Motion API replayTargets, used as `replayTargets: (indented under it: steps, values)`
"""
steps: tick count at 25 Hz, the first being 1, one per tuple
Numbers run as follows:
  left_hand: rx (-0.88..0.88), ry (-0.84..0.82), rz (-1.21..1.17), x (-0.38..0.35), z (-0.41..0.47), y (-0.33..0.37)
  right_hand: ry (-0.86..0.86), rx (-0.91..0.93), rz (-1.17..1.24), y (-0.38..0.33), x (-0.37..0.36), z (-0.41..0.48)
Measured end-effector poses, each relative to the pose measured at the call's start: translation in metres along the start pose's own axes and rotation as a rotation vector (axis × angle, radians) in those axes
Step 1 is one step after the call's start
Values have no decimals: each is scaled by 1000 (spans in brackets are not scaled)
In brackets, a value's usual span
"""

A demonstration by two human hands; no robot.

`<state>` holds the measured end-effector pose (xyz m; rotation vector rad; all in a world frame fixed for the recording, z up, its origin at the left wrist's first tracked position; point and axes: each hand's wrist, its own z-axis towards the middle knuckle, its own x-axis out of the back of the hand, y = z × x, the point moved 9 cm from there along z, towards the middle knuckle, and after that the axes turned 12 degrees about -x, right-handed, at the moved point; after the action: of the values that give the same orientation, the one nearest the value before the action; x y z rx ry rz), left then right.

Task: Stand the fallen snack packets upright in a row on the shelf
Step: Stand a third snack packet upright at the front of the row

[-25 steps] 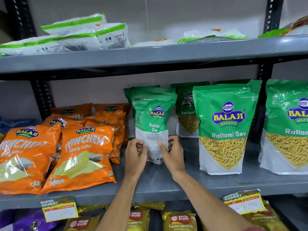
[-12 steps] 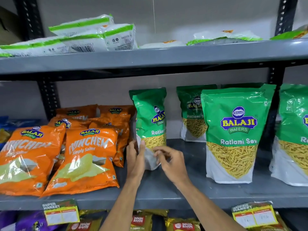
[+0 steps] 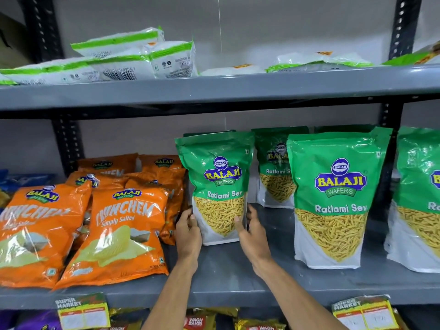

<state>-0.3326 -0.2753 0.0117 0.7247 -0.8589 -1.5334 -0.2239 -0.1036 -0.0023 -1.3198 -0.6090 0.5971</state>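
A green Ratlami Sev packet (image 3: 219, 186) stands upright on the grey middle shelf (image 3: 226, 270), its front label facing me. My left hand (image 3: 188, 232) grips its lower left edge and my right hand (image 3: 252, 232) grips its lower right edge. To its right stand more green Ratlami Sev packets: one further back (image 3: 276, 167), a large one in front (image 3: 335, 198) and another at the right edge (image 3: 419, 198).
Orange Crunchem chip packets (image 3: 119, 232) lean in a stack left of my hands. White and green packets (image 3: 133, 58) lie flat on the upper shelf. Price tags (image 3: 82, 310) hang on the shelf's front lip, with tea packets (image 3: 197, 320) below.
The green packet between my hands has turned from showing its back and side to facing front, and it now stands squarely on the shelf. Both hands shifted to its lower edges.
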Motion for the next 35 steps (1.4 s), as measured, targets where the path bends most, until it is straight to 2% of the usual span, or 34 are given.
replayTargets:
  steps: [3, 7, 12, 16, 22, 35]
  values:
    - [-30, -33, 23, -2, 0, -2, 22, -21, -59, 3, 0, -1]
    - [-52, -43, 47, -1, -3, 2, 13, -139, -89, 5, -1, -2]
    - [19, -97, 50, 9, -18, 11, -43, -209, -109, 1, 1, -21]
    - [79, -104, 78, 23, -30, 2, -62, -190, -53, -4, 7, -43]
    - [-11, -104, 103, 34, -53, 30, -45, -144, -81, -3, 19, -66]
    - [-148, -71, 214, 38, -50, 27, -33, -86, -112, -12, 26, -74]
